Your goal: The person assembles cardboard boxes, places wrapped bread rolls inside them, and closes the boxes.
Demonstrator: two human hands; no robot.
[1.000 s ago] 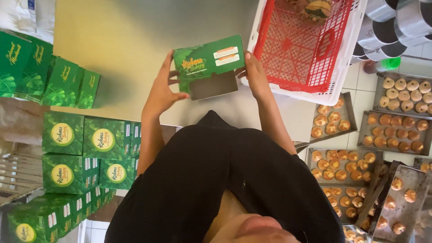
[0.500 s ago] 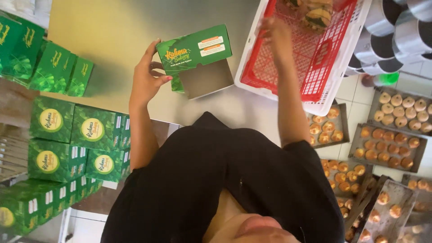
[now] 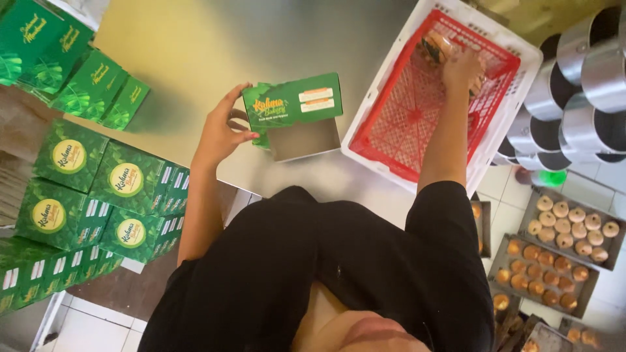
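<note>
Stacking up at bench (image 3: 195, 45) left: green cartons (image 3: 107, 189); pastry trays (image 3: 561, 241) on floor. Left hand (image 3: 218, 133) fingers clamping open green box (image 3: 293, 114). Right hand (image 3: 464, 68) fingers closing on pastry (image 3: 435, 49) in red crate (image 3: 430, 98).

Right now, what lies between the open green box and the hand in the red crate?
In the head view, only the white crate rim and red crate mesh separate the green box from the right hand.
</note>
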